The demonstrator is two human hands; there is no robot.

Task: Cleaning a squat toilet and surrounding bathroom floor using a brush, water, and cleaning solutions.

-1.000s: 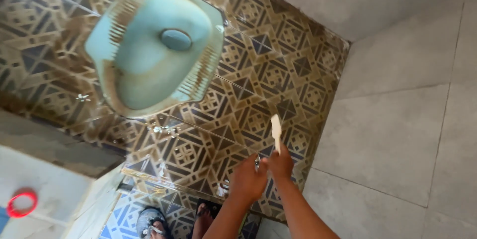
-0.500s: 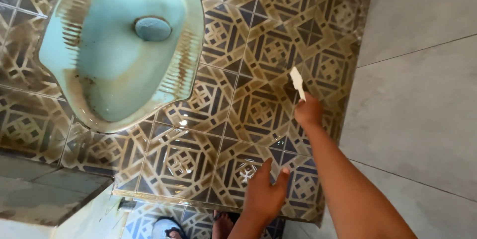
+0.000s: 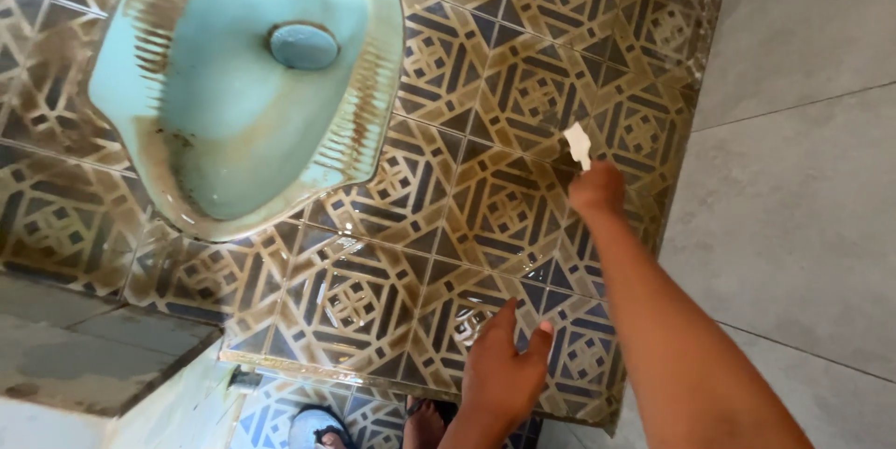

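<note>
My right hand [image 3: 597,192] is stretched out over the patterned brown floor tiles [image 3: 485,225] and grips a small white scraper [image 3: 578,144], whose blade points toward the tiles near the grey wall. My left hand [image 3: 504,370] hovers lower down above the tiles, fingers apart, holding nothing. A pale blue squat toilet pan [image 3: 247,85], stained brown along its ribbed footrests, is set in the floor to the upper left, well apart from both hands.
A grey tiled wall [image 3: 803,178] runs along the right side. A grey concrete ledge [image 3: 84,356] lies at the lower left. My feet in sandals [image 3: 317,426] stand on blue patterned tiles below the raised step edge [image 3: 308,370].
The two hands were together a second ago; my right hand has since reached out toward the wall with the scraper, and my left hand has let go and opened. The view has dropped closer to the floor.
</note>
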